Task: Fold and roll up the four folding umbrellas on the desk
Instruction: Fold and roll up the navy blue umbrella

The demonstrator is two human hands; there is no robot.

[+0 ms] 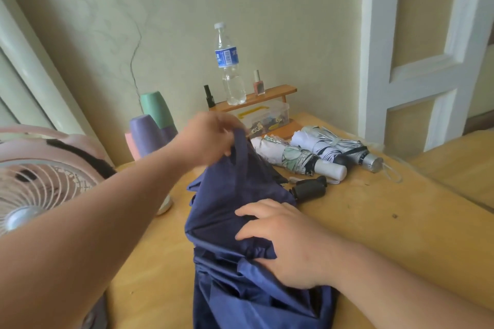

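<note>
A blue umbrella [240,195] lies loose and floppy in the middle of the counter [401,222]. Its cloth is spread out and runs down to the near edge. The person's left hand [211,139] reaches over it and lifts up one bit of the cloth, with the fingers [226,129] pinched tight on the fold. The right hand [283,246] rests on the cloth lower down. Its fingers are a little spread and press the cloth down (they hold nothing that I can see). The umbrella's black handle [310,189] sticks out on the right side and lies on the counter. Just behind it are two umbrellas already rolled up, side by side: a white umbrella [291,157] with green patterns and a silver umbrella [336,147]. Farther back a water bottle [230,69] stands on a small wooden shelf [280,91], above a clear box [267,115]. A pink fan [40,176] stands at the left, next to some cups [149,131].
</note>
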